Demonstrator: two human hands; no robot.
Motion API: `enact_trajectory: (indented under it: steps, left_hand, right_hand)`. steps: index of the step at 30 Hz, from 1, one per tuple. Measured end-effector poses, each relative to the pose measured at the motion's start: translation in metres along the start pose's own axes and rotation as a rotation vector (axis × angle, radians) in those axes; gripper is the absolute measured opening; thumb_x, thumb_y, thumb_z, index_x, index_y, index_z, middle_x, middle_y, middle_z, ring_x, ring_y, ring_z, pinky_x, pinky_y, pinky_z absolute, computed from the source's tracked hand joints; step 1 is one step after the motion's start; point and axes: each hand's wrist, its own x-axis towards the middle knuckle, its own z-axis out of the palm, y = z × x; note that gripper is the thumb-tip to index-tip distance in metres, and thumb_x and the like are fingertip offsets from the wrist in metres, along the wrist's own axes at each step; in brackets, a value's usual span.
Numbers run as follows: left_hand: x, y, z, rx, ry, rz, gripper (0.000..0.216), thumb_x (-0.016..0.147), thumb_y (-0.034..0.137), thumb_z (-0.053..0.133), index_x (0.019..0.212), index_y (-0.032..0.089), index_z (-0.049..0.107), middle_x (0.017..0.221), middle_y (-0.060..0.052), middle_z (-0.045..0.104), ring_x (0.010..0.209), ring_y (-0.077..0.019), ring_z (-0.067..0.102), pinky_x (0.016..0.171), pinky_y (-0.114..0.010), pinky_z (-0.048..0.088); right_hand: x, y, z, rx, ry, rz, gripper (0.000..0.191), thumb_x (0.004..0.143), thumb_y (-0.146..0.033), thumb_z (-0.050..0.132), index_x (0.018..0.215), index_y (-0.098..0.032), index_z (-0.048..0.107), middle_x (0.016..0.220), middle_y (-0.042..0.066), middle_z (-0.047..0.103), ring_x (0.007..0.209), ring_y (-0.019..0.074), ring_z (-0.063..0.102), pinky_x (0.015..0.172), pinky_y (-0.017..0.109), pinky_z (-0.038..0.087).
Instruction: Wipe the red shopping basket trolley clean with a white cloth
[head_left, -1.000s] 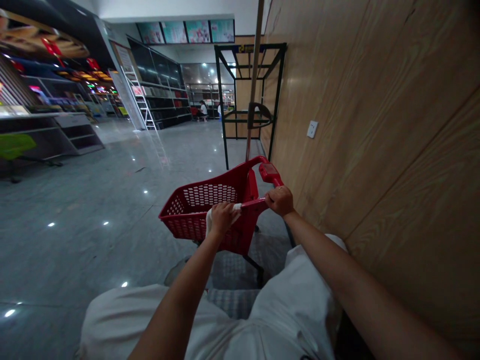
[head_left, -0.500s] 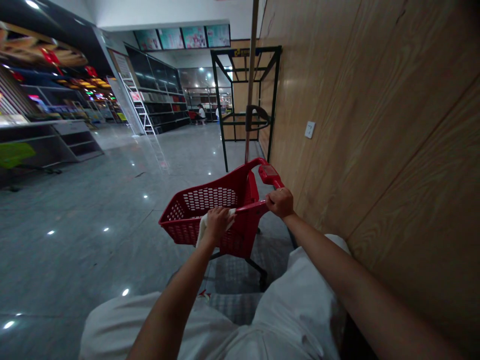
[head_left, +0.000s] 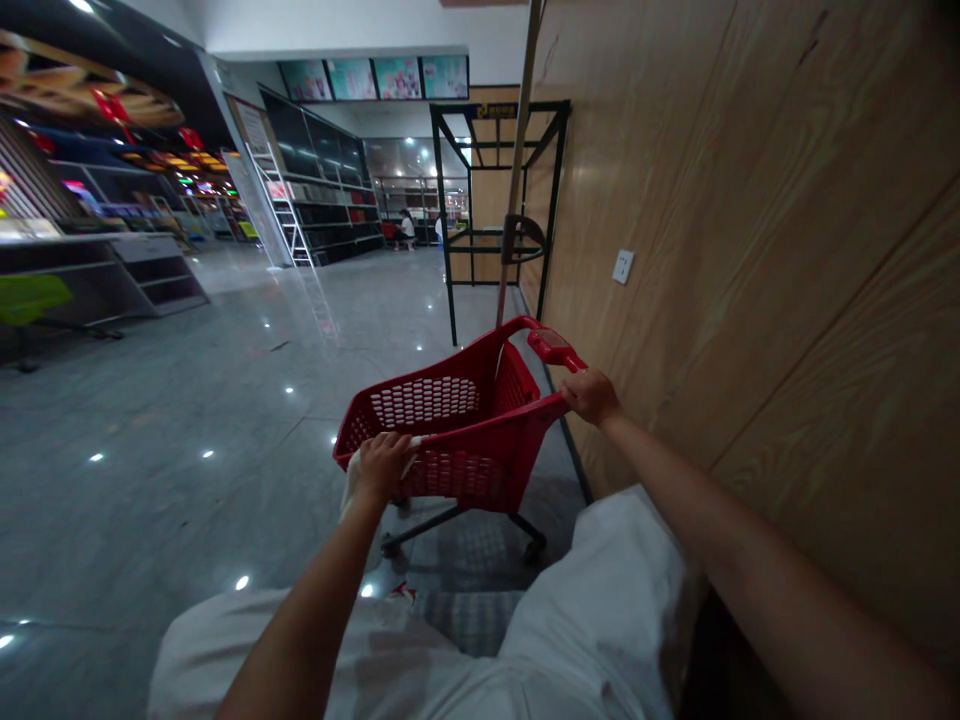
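A red plastic shopping cart (head_left: 480, 470) with a perforated basket stands in front of me, its handle end to the right. My right hand (head_left: 591, 396) is wrapped round the corner of its handle. On the near rim, towards the basket's front left end, my left hand (head_left: 384, 465) presses a white cloth (head_left: 352, 490), which hangs down outside the basket. The fingers of that hand curl over the cloth and rim. A long pole (head_left: 517, 170) with a dark loop-shaped piece (head_left: 523, 240) rises behind the cart; its lower end is hidden by the basket.
A wood-panelled wall (head_left: 712, 250) with a socket (head_left: 623, 266) runs close on my right. Beyond the cart is a dark metal frame (head_left: 450, 230). A ladder (head_left: 281, 205) leans by shelving further back. Counters (head_left: 157, 270) and a green cart (head_left: 34, 297) are left.
My left hand has slid the cloth leftward along the near rim towards the basket's front. The cart and my right hand have shifted slightly right in view.
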Motion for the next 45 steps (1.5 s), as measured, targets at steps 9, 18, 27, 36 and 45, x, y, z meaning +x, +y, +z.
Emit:
enact_trajectory:
  steps: [9,18,27,36,45]
  left_hand:
    - [0.034,0.082,-0.002,-0.125,-0.058,0.044,0.03,0.092,0.043,0.042,0.091,0.021,0.062,0.094,-0.008,0.065,0.094,-0.0229,0.054,0.078,-0.035,0.033]
    - [0.025,0.087,0.007,-0.048,-0.05,0.066,0.029,0.093,0.04,0.039,0.09,0.02,0.06,0.092,-0.008,0.065,0.089,-0.0224,0.055,0.077,-0.035,0.034]
    - [0.0,0.043,-0.003,-0.03,-0.127,-0.025,0.034,0.094,0.04,0.036,0.085,0.02,0.061,0.086,-0.008,0.064,0.079,-0.0205,0.058,0.072,-0.032,0.036]
    - [0.058,0.153,-0.008,-0.156,-0.108,0.107,0.033,0.096,0.034,0.029,0.098,0.018,0.058,0.091,-0.008,0.064,0.081,-0.0195,0.059,0.07,-0.031,0.038]
    - [0.008,0.076,-0.004,-0.029,-0.129,0.074,0.027,0.092,0.039,0.041,0.089,0.019,0.059,0.089,-0.008,0.064,0.082,-0.0201,0.058,0.073,-0.032,0.037]
  right_hand:
    - [0.008,-0.073,-0.006,0.109,-0.032,-0.035,0.035,0.085,-0.022,0.045,0.117,-0.019,0.059,0.142,0.01,0.041,0.119,0.0243,0.045,0.102,0.04,0.027]
    - [0.012,-0.108,0.01,0.041,-0.318,-0.061,0.04,0.089,-0.047,0.047,0.118,-0.021,0.056,0.109,0.011,0.063,0.099,0.0257,0.053,0.085,0.039,0.029]
    - [0.006,-0.111,0.007,0.041,-0.249,0.013,0.046,0.073,-0.06,0.062,0.093,-0.019,0.062,0.097,0.011,0.064,0.094,0.0269,0.051,0.084,0.04,0.028]
    - [0.005,-0.117,0.012,0.031,-0.226,0.077,0.013,0.083,-0.029,0.055,0.088,-0.019,0.062,0.092,0.009,0.065,0.09,0.0241,0.052,0.082,0.039,0.028]
    - [0.0,-0.112,0.009,0.032,-0.241,0.022,0.03,0.072,-0.04,0.071,0.091,-0.02,0.06,0.096,0.008,0.064,0.093,0.0248,0.052,0.083,0.038,0.028]
